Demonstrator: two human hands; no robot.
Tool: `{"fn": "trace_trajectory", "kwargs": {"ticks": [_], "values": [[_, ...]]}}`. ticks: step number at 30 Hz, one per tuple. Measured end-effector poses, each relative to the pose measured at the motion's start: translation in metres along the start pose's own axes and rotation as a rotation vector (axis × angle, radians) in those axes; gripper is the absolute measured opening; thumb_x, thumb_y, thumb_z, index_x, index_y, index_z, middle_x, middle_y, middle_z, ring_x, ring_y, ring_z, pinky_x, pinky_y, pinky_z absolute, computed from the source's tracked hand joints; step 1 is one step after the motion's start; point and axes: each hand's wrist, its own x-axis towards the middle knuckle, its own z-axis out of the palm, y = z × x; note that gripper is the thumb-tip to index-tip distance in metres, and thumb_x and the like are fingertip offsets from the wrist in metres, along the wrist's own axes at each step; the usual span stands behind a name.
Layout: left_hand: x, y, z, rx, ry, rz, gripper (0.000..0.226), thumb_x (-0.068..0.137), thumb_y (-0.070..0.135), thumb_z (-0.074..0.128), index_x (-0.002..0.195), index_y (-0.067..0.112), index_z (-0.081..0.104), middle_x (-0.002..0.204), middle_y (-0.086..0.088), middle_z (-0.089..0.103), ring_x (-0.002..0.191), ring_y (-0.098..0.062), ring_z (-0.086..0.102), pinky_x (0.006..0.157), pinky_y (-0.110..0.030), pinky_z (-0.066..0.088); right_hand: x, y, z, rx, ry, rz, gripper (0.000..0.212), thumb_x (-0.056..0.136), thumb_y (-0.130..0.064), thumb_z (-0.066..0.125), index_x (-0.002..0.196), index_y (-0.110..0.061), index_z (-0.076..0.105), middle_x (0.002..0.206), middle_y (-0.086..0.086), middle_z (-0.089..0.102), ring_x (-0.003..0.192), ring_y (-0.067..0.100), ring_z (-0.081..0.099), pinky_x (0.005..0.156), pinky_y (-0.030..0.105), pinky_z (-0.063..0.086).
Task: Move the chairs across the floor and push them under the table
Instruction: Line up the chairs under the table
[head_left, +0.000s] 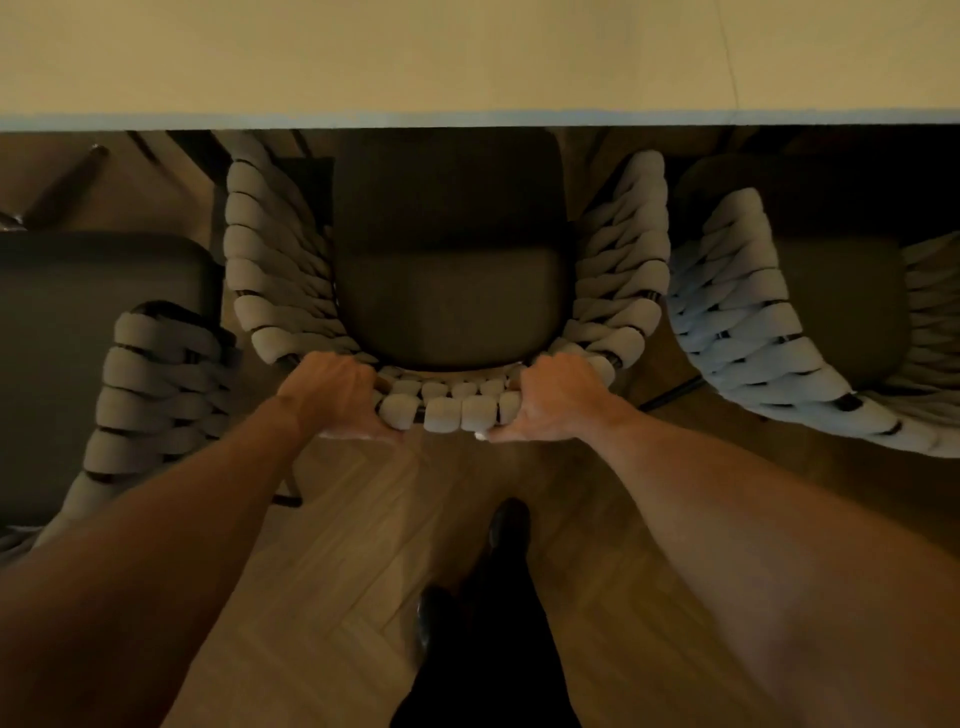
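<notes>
Dim, warm light here and plenty sits in shadow: the front of the middle chair (452, 208) vanishes into the dark beneath the table (467, 62), its legs mostly hidden, and the fingers of both hands are tucked out of sight over the far side of the backrest (447, 413). Left hand (337, 389) grips the thick woven rope on the left of the curve, right hand (550, 397) grips it on the right, the two hands apart with a row of pale rope loops between them. The dark seat cushion (452, 306) reaches just under the table edge. The left chair (156, 395) is cut off by the left border, its seat out from the table; the right chair (753, 322) runs off the right border, its seat half lost in shadow. A dark slanted bar (67, 182) at far left is too murky to name. The table is a pale, plain slab across the far strip, a thin line crossing its right part. Below lies a wooden floor (337, 519) in a herringbone pattern, and two dark shoes (511, 525) stand on it between the forearms, near the bottom border
</notes>
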Motion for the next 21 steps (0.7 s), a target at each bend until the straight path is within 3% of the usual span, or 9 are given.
{"fn": "trace_trajectory", "kwargs": {"ticks": [3, 6, 8, 13, 18, 21], "values": [[-0.012, 0.012, 0.002, -0.006, -0.015, -0.004, 0.086, 0.066, 0.104, 0.046, 0.127, 0.047, 0.068, 0.087, 0.016, 0.064, 0.080, -0.006, 0.060, 0.073, -0.027, 0.054, -0.011, -0.004, -0.006, -0.038, -0.065, 0.013, 0.088, 0.064, -0.108, 0.048, 0.069, -0.021, 0.060, 0.064, -0.002, 0.058, 0.061, 0.015, 0.055, 0.068, 0.035, 0.050], [-0.028, 0.032, 0.016, -0.023, -0.060, 0.004, 0.081, 0.067, 0.101, 0.048, 0.123, 0.046, 0.069, 0.083, 0.017, 0.063, 0.079, -0.007, 0.059, 0.071, -0.027, 0.050, -0.033, -0.004, 0.005, -0.006, -0.131, 0.014, 0.085, 0.065, -0.105, 0.054, 0.066, -0.020, 0.057, 0.061, -0.001, 0.056, 0.057, 0.015, 0.052, 0.058, 0.034, 0.040], [-0.039, 0.044, 0.022, -0.032, -0.076, 0.023, 0.077, 0.070, 0.098, 0.051, 0.123, 0.045, 0.069, 0.079, 0.016, 0.060, 0.078, -0.007, 0.058, 0.069, -0.027, 0.045, -0.048, -0.006, 0.013, -0.005, -0.147, 0.018, 0.085, 0.064, -0.105, 0.053, 0.067, -0.020, 0.059, 0.061, -0.002, 0.057, 0.058, 0.014, 0.053, 0.059, 0.033, 0.042], [-0.040, 0.048, 0.030, -0.011, -0.069, 0.056, 0.082, 0.070, 0.100, 0.047, 0.128, 0.046, 0.065, 0.082, 0.013, 0.062, 0.077, -0.008, 0.058, 0.069, -0.028, 0.043, -0.058, -0.005, 0.026, 0.038, -0.121, 0.011, 0.094, 0.060, -0.111, 0.042, 0.086, -0.025, 0.070, 0.068, -0.007, 0.057, 0.062, 0.011, 0.054, 0.065, 0.032, 0.050], [-0.032, 0.042, 0.041, -0.015, 0.000, 0.092, 0.081, 0.067, 0.104, 0.034, 0.105, 0.040, 0.067, 0.072, 0.012, 0.062, 0.065, -0.008, 0.058, 0.068, -0.030, 0.053, -0.051, 0.001, 0.036, 0.026, -0.054, -0.050, 0.097, 0.061, -0.112, 0.034, 0.086, -0.026, 0.073, 0.068, -0.006, 0.060, 0.065, 0.015, 0.057, 0.071, 0.037, 0.056], [-0.032, 0.041, 0.041, -0.020, 0.021, 0.116, 0.074, 0.070, 0.101, 0.036, 0.096, 0.038, 0.065, 0.069, 0.012, 0.059, 0.061, -0.008, 0.055, 0.062, -0.029, 0.047, -0.051, 0.001, 0.036, 0.044, -0.042, -0.082, 0.092, 0.063, -0.110, 0.037, 0.090, -0.029, 0.072, 0.070, -0.009, 0.063, 0.068, 0.015, 0.059, 0.073, 0.036, 0.056]]}}
